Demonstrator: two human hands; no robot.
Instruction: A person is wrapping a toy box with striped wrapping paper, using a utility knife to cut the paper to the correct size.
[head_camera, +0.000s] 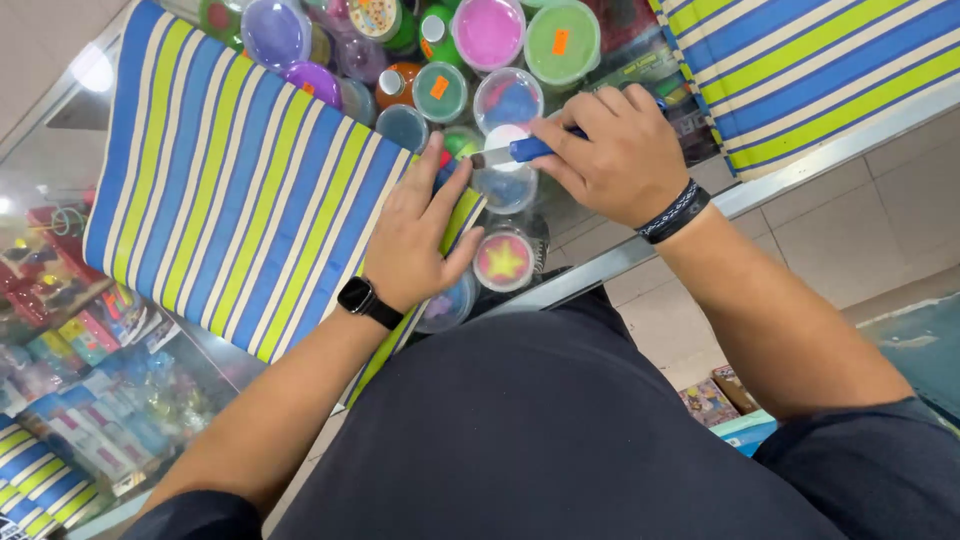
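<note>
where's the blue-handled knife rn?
Head view, upper centre: the blue-handled knife is in the right hand, blade pointing toward the left hand on the striped package, above round clear tubs.

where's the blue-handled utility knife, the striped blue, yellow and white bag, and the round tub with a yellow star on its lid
blue-handled utility knife (528, 150), head view, on the blue handle
striped blue, yellow and white bag (240, 190), head view, mid panel
round tub with a yellow star on its lid (503, 261), head view, lid centre
</note>
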